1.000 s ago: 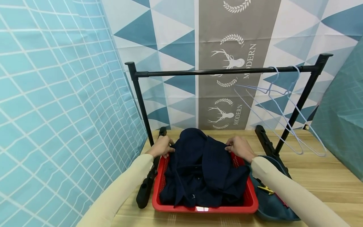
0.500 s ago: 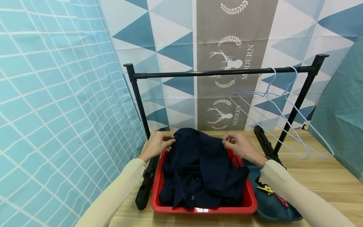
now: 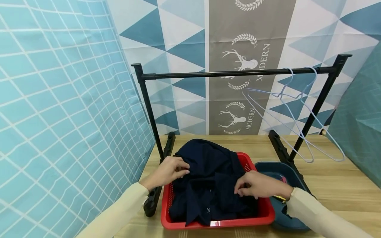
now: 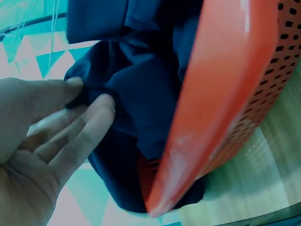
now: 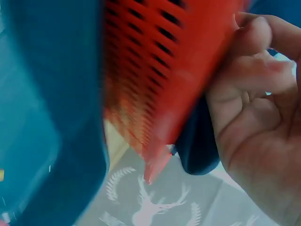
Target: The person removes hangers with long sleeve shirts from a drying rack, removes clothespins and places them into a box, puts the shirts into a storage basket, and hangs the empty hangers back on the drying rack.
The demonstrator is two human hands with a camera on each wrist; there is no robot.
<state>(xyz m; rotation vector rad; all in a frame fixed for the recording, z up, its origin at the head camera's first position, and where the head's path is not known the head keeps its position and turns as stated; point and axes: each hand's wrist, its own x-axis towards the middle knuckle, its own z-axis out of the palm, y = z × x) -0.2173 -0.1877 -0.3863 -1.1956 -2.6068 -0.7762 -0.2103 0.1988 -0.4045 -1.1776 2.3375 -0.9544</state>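
A dark navy shirt (image 3: 205,172), with a collar point and a small white emblem, lies heaped in a red perforated basket (image 3: 165,205). My left hand (image 3: 171,170) is over the basket's left side, its fingertips right at the cloth. A gap shows between its thumb and fingers in the left wrist view, where navy folds (image 4: 141,94) lie beyond them. On the right side my right hand (image 3: 256,185) bends its fingers loosely above the shirt. The red basket wall (image 5: 174,89) stands beside that hand in the right wrist view, with no cloth visible between the fingers.
A black garment rack (image 3: 208,74) spans behind the basket, and two lilac hangers (image 3: 293,112) hang at its right end. A dark teal basin (image 3: 291,218) with clothes pegs sits right of the basket, partly under the right arm. Patterned sheets cover the walls.
Both hands have let go of the shirt's raised far edge and come nearer the body. The right hand moved down most. The cloth between them has dropped, uncovering the basket's back right rim.
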